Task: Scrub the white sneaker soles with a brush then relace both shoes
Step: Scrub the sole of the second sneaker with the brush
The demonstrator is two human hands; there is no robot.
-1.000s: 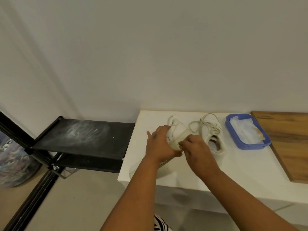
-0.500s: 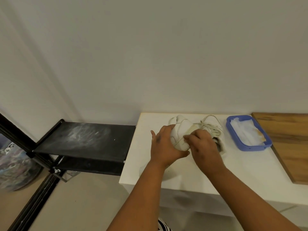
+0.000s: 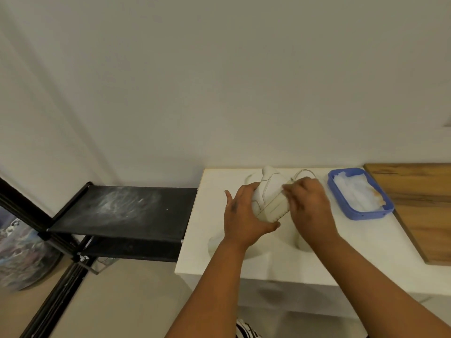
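A white sneaker (image 3: 271, 193) is held tilted above the white table (image 3: 239, 262), its ribbed sole edge turned toward me. My left hand (image 3: 241, 215) grips it from the left, with the thumb under the sole. The curled fingers of my right hand (image 3: 310, 206) press against the right side of the sole; what they hold is hidden. The second sneaker lies behind my right hand, and only its lace loop (image 3: 305, 172) shows. I see no brush.
A blue tray (image 3: 366, 214) with crumpled white wipes stands to the right of the shoes. Beyond it lies a wooden board (image 3: 419, 203). A dusty black shelf (image 3: 127, 211) adjoins the table's left edge, lower down. A wall runs close behind.
Both hands have carried the sneaker up and to the right, in front of the second shoe. The sole has turned more toward me, and my right hand has slid along it.
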